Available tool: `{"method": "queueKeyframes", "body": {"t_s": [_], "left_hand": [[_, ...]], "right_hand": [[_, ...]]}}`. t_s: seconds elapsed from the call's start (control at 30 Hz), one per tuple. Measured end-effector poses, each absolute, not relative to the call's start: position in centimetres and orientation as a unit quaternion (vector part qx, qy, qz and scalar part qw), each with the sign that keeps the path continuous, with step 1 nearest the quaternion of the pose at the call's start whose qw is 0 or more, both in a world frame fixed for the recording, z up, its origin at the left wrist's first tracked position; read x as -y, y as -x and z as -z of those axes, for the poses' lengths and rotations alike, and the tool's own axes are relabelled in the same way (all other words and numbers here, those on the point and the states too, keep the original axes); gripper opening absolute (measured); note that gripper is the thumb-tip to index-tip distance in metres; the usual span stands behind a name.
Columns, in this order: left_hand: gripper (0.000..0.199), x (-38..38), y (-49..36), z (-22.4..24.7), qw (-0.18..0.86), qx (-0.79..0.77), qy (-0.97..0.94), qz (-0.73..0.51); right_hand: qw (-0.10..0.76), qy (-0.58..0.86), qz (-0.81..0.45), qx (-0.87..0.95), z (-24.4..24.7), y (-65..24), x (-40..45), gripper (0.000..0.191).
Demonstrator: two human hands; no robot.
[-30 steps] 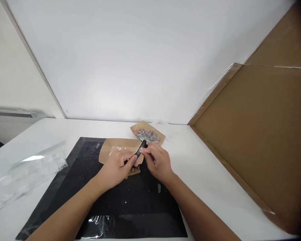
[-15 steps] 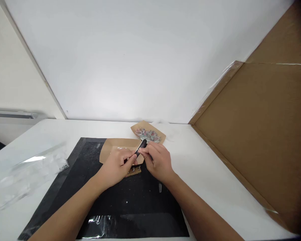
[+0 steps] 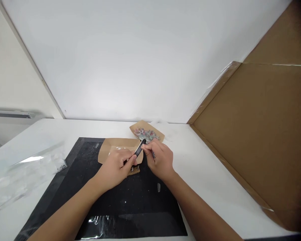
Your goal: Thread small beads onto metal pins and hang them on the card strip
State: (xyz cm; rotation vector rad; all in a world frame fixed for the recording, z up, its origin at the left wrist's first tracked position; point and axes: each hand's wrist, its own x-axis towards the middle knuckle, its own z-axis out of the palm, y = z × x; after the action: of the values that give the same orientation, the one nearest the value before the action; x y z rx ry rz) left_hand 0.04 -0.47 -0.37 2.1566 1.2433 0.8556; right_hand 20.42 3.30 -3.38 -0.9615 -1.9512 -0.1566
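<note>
My left hand (image 3: 119,164) is closed around the lower end of a black nail file (image 3: 140,147), a slim strip with a rounded tip and a pale edge, slanting up to the right. My right hand (image 3: 159,157) is pinched at the file's right side, its fingertips close to the upper part. What those fingers hold is too small to make out; a dark bit shows beneath them. Behind my left hand is a brown paper tray (image 3: 104,152) with small white pieces in it. Partly hidden below the hands lies a small brown strip (image 3: 134,171) with metallic bits.
A black mat (image 3: 130,204) covers the middle of the white table. On it lies a clear sliver (image 3: 159,187). Another paper tray (image 3: 137,125) with small bagged items stands behind. Clear plastic bags (image 3: 27,177) lie at left; a cardboard panel (image 3: 253,134) stands at right.
My right hand has shifted slightly right along the file, and its fingertips sit a little farther from my left hand. The left hand keeps its hold. The view has moved slightly.
</note>
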Motion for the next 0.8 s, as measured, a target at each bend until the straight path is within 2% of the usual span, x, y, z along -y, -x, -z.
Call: {"method": "queueKeyframes", "body": {"t_s": [0.17,0.33,0.47,0.63,0.8], "left_hand": [[0.039,0.34,0.02,0.35,0.242,-0.465,-0.792,-0.312],[0.038,0.3,0.11,0.39,0.269,-0.467,-0.779,-0.319],[0.039,0.15,0.21,0.47,0.27,-0.471,-0.778,-0.317],[0.04,-0.16,0.33,0.53,0.271,-0.476,-0.774,-0.316],[0.04,-0.19,0.33,0.45,0.254,-0.471,-0.784,-0.315]], "right_hand": [[0.422,0.354,0.06,0.832,3.55,-20.18,-3.21,0.026],[0.457,0.39,0.056,0.797,3.75,-20.37,-3.48,0.023],[0.435,0.351,0.023,0.829,4.07,-20.25,-3.59,0.021],[0.462,0.377,0.036,0.802,4.21,-19.81,-3.65,0.023],[0.424,0.338,0.045,0.839,3.96,-19.79,-3.65,0.022]]}}
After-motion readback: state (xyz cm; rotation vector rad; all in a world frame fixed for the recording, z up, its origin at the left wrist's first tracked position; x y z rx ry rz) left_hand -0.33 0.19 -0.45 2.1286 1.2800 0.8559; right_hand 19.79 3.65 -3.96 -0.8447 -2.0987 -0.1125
